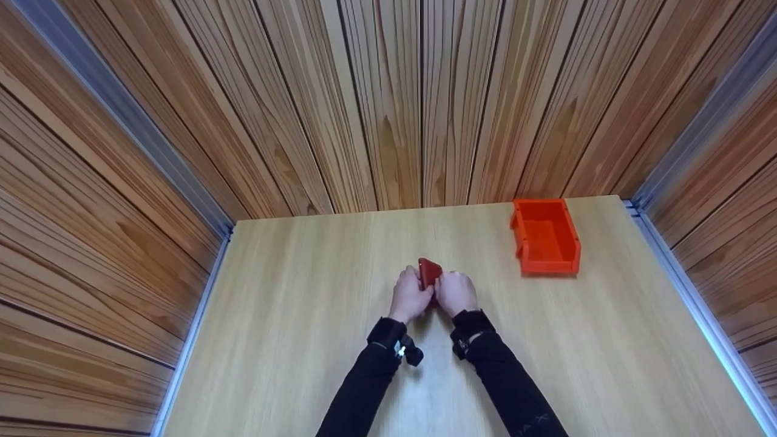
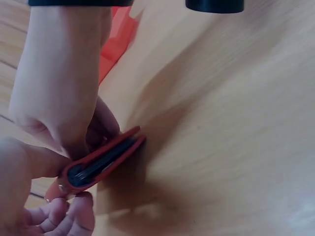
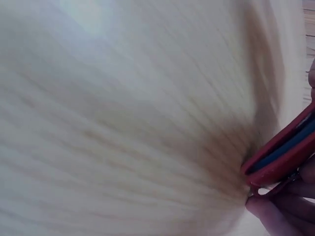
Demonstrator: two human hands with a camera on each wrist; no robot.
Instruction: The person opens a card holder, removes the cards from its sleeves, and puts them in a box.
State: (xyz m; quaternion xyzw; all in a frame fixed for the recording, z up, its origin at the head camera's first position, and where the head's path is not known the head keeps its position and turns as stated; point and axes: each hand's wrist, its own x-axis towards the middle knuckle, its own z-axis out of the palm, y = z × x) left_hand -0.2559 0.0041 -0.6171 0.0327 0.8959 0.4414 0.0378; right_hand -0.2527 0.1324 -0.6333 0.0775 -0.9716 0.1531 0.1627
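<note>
While your left hand [image 1: 408, 298] pinches the wallet [image 1: 430, 271], your right hand [image 1: 457, 292] grips its edge, apparently opening or closing it; the next move likely needs steadiness.

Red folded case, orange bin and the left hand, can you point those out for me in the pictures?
Red folded case [image 1: 431, 272]: head view, on its outer cover between the hands.
Orange bin [image 1: 542, 240]: head view, on its bare inside floor.
Left hand [image 1: 410, 296]: head view, on the back of the hand.

The case [image 1: 430, 272] looks smooth and leathery, the bin [image 1: 549, 267] plastic, the table [image 1: 291, 340] wood-grained.
</note>
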